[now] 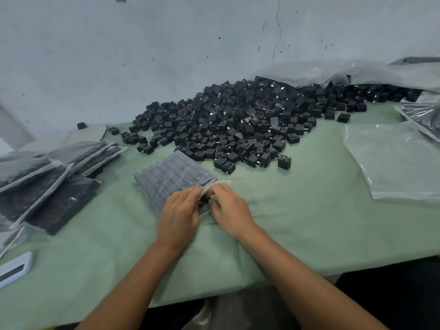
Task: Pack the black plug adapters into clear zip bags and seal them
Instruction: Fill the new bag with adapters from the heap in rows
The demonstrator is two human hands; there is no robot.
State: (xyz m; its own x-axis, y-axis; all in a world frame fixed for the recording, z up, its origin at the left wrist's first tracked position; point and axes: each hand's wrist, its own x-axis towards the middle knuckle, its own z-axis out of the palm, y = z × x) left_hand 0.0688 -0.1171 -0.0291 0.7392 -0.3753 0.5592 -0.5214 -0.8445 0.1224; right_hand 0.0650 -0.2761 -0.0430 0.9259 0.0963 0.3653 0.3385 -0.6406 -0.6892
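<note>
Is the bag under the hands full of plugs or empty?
Nearly full. The clear bag shows rows of black adapters packed through it, and both hands hold its mouth.

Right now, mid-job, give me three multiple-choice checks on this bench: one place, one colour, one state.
1. Where do the filled bags lie?
A. left of the hands
B. behind the pile
C. on the floor

2. What colour is the table cloth?
A. white
B. pale green
C. red

3. What are the hands doing?
A. resting idle
B. both at the mouth of the bag in work
C. scooping from the loose adapter pile

A: stacked at left.
B: green throughout.
B: left hand and right hand pinch its open end.
</note>
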